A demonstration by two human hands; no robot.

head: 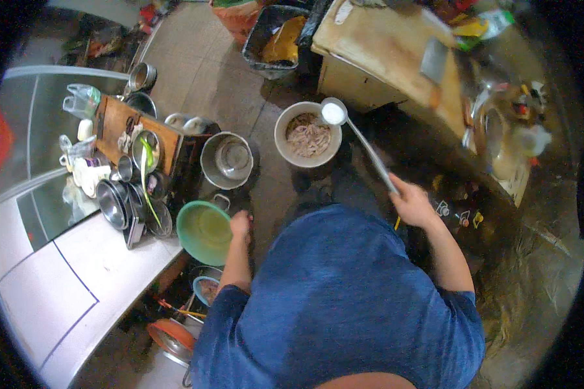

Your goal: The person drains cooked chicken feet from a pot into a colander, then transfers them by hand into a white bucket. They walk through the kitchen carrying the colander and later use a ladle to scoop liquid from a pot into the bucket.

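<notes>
My right hand (412, 199) grips the long metal handle of a ladle (370, 148). A white substance (333, 113), perhaps powder, fills the ladle's bowl, which hangs over the right rim of a pale round pot (281, 146). Pieces of pinkish-grey meat (309, 138) lie inside that pot. My left hand (241, 225) is low at the right edge of a green plastic basin (187, 226), fingers curled; whether it grips the rim cannot be told. Yellowish liquid appears to cover the basin's bottom. Just beyond the basin stands a deep metal pot (208, 167).
On the left, a white tiled counter (73, 287) holds stacked metal bowls (109, 204), a wooden board (112, 114) and a green onion (148, 194). A cleaver (434, 59) lies on a large cutting board (370, 44) at upper right. A black bin (272, 70) stands ahead on the floor.
</notes>
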